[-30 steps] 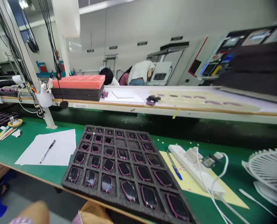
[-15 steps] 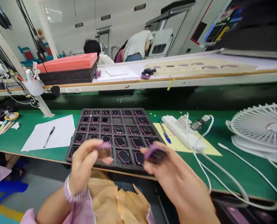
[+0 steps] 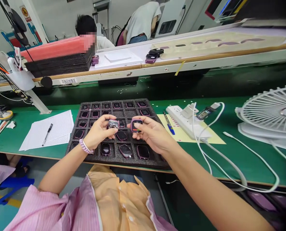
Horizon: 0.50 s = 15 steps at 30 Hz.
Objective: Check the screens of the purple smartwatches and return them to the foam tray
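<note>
Above a dark foam tray (image 3: 114, 162) both hands are raised, each with a small purple-framed device that looks like a smartwatch body. My left hand (image 3: 100, 131) pinches one smartwatch (image 3: 113, 124) between thumb and fingers, its surface shiny and reflective. In my right hand (image 3: 151, 133) is another smartwatch (image 3: 136, 125), its dark screen lit with a few marks and the thumb lying over it. The two watches are apart. More purple-framed watches (image 3: 125, 150) lie in the tray's compartments below; the hands hide some of them.
To the right lie a power strip (image 3: 188, 121) with white cables, a blue pen (image 3: 169, 124) on yellow paper, and a white fan (image 3: 273, 110). Papers (image 3: 48, 130) with a black pen sit left. A raised shelf (image 3: 138, 69) crosses behind. Two people are beyond it.
Both hands have moved forward over the tray, the watches still in them. The right hand's watch now shows its screen, lit. The view has tilted downward.
</note>
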### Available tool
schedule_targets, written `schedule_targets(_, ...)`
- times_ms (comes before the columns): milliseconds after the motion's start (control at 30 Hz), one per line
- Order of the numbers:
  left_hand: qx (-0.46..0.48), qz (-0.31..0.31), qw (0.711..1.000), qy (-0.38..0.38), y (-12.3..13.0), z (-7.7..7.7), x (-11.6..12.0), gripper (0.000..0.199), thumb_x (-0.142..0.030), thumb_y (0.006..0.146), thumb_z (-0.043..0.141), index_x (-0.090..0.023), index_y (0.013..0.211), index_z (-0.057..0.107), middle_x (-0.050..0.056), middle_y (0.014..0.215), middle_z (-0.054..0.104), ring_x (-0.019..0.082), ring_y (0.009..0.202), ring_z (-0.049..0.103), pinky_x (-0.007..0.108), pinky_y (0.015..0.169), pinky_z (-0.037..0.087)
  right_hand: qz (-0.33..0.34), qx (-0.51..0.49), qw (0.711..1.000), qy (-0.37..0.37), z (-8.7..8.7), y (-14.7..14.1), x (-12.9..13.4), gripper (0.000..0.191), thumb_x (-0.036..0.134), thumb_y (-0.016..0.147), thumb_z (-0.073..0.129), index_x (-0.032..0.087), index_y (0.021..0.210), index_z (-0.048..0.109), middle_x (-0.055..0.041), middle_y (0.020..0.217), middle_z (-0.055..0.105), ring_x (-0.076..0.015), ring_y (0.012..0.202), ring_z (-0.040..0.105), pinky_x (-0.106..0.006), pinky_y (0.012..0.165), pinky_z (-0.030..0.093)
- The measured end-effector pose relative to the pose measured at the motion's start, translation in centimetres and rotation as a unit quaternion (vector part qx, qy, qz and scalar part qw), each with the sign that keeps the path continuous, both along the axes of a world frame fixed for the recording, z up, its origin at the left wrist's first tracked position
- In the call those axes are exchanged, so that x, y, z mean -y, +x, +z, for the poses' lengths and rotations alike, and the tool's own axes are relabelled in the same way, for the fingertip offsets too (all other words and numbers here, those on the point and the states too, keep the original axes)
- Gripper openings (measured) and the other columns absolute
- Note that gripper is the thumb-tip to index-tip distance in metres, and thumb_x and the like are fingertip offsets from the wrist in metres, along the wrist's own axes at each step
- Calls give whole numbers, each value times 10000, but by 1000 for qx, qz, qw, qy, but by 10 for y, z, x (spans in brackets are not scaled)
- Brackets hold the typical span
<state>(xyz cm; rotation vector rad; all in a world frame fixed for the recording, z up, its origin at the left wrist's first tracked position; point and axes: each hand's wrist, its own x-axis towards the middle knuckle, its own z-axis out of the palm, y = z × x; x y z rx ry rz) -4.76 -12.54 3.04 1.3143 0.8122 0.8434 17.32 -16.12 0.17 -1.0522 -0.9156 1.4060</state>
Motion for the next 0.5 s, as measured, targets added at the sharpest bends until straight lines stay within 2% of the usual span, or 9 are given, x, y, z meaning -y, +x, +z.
schedule_targets(167, -38, -37, 998, 20, 12, -4, -36, 625, -87, 672, 743, -182, 1234, 485, 12, 1018, 655, 118, 701, 708, 227, 635, 570, 30, -24, 999, -8, 2, 20, -13, 553, 238, 637, 865, 225, 1144, 644, -43, 1015, 781, -173, 697, 735, -309, 678, 577)
schedule_targets(267, -146, -53, 986, 68, 21, -11, -64, 566, -80, 770, 674, -184, 1273, 436, 60, 1118, 640, 144, 754, 730, 288, 695, 605, 53, -8, 999, 1, -1, 32, -23, 644, 181, 623, 864, 248, 1207, 601, -22, 1035, 768, -166, 724, 733, -313, 709, 581)
schedule_targets(367, -301, -70, 936, 168, 32, -17, -94, 503, -111, 844, 677, -168, 1290, 451, 74, 1110, 648, 179, 818, 713, 368, 795, 617, 61, 38, 997, 14, -9, 47, -42, 766, 221, 619, 911, 252, 1285, 532, -22, 1052, 746, -161, 717, 713, -325, 731, 579)
schedule_targets(433, -358, -59, 904, 225, 40, -19, -110, 479, -117, 818, 748, -157, 1244, 535, 89, 1145, 637, 236, 998, 687, 445, 988, 577, 59, 104, 993, 27, -17, 58, -60, 761, 304, 647, 907, 229, 1296, 516, -33, 1016, 716, -191, 732, 705, -371, 755, 588)
schedule_targets(500, -394, -41, 879, 264, 49, -23, -123, 463, -123, 785, 806, -157, 1208, 622, 120, 1250, 594, 309, 1248, 584, 495, 1176, 450, 50, 221, 972, 58, -24, 67, -81, 683, 363, 703, 857, 196, 1288, 547, -54, 989, 676, -237, 794, 701, -438, 816, 598)
